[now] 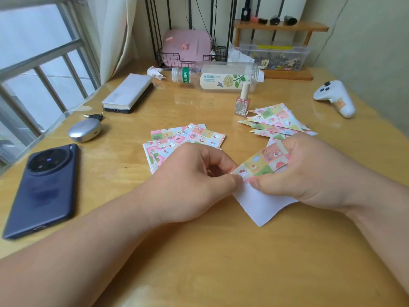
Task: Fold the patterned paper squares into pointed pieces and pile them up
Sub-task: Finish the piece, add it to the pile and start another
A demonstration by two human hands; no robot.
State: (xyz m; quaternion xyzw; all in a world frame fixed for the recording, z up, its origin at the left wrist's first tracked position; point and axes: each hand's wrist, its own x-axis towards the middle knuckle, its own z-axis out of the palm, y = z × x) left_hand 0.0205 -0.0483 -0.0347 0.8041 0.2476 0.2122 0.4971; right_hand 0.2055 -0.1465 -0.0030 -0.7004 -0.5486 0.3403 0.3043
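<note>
The paper square [263, 162] in work sits low over the near middle of the counter [221, 262], held between both hands. Its patterned side, a patchwork of pastel checks and small cartoon prints, is folded over as a slanted flap, and the plain white underside hangs below as a pointed corner. The left hand [194, 182] pinches the flap's left tip with thumb and curled fingers [230, 181] drawn tight together. The right hand [294, 173] grips the right part of the sheet, thumb pressed on the fold beside the left thumb and the other fingers curled behind the paper. Just behind the left hand lies a fanned stack of flat squares [177, 138] in the same print, partly hidden by the knuckles. Behind the right hand, sharp-tipped folded pieces [276, 121] overlap in a loose pile, their points aimed left. A small pink glass nail polish bottle [243, 103] stands upright just beside that pile. Farther back a clear plastic bottle [219, 77] with a pale label lies on its side. To the right rests a smooth white controller [336, 97]. On the left of the glossy wooden surface lie a dark blue phone [44, 187] face down, a rounded silver case [85, 130], and a thick white book [128, 91] on a flat black slab.
</note>
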